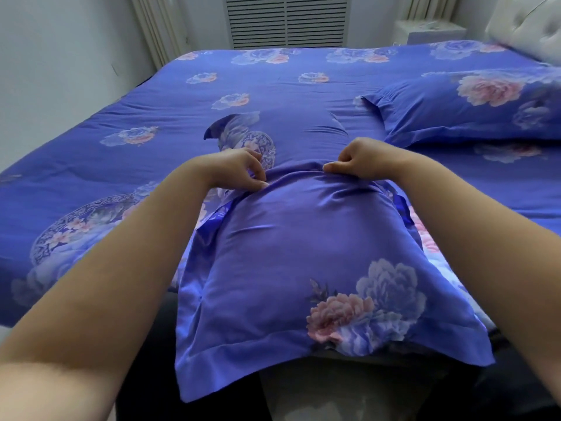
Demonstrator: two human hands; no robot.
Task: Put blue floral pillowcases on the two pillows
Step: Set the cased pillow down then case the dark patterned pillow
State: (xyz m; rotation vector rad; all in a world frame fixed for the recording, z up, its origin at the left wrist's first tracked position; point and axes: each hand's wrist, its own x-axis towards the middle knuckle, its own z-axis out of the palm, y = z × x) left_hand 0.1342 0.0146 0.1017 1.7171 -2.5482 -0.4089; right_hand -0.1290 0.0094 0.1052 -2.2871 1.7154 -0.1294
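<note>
Bed [151,117] bears no legible writing; both hands, left [239,168] and right [358,161], pinch the pillowcase [288,268].

Your view is evenly lit by soft, cool daylight; no hard shadows fall on the bed [182,95]. The satin pillowcase [291,253] under your hands gives a mild sheen along its folds, without blown-out glare. The dark strip below the bed edge is underexposed, and detail there is lost. Wide-angle distortion bends the bed's edges and swells your forearms at the lower corners. The headboard [528,22] at top right is smeared and soft. Centre sharpness is fair, though slightly hazy overall.
</note>
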